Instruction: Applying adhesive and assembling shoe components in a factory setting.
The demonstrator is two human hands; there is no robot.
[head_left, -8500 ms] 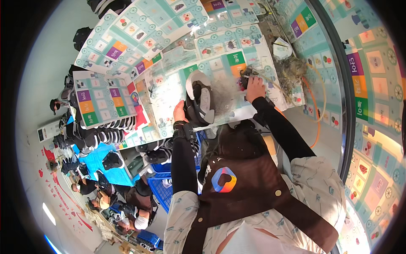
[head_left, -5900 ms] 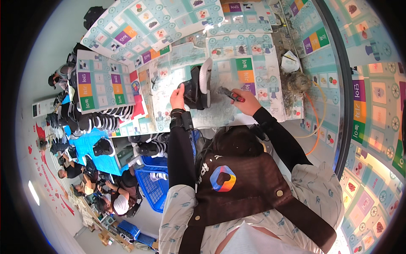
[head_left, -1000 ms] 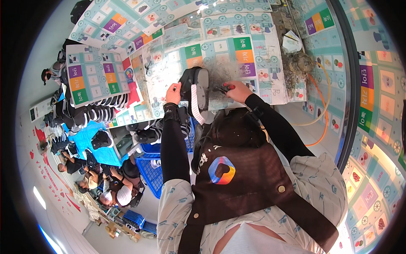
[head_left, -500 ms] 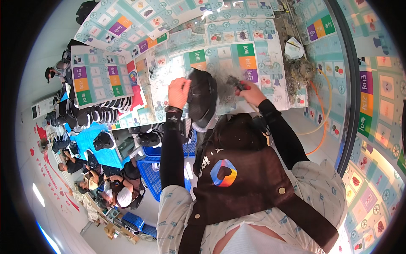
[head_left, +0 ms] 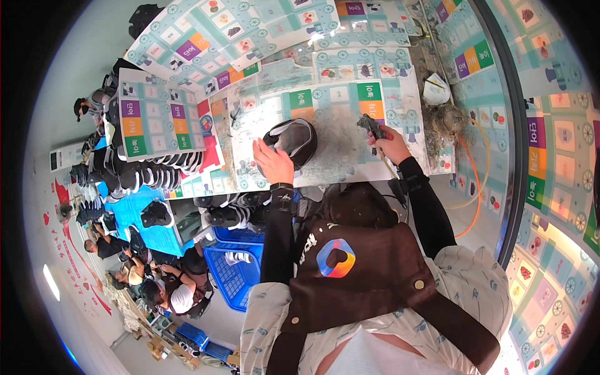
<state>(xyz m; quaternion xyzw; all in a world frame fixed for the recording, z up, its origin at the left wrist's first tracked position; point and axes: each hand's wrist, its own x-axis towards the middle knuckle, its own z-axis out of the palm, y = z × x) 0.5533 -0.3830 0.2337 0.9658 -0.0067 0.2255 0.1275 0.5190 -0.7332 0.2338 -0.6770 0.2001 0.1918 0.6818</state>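
Note:
A black cap lies on the paper-covered worktable, its hollow side up and its grey lining showing. My left hand grips the near left edge of the cap, thumb toward the inside. Right of the cap, my right hand is closed round a red-handled spray gun. The gun's front is dark and crusted, and it points toward the far left, apart from the cap. A thin hose hangs from it past the table's near edge.
Rows of stacked black-and-white caps stand at the left beside a blue table cover. Blue baskets are below left. An orange hose loops at the right, near a metal frame post. Several people sit further left.
The cap has turned from its outer side to its hollow side, with my left hand now lower on its edge. The spray gun has moved right, away from it. Grey mist has thinned.

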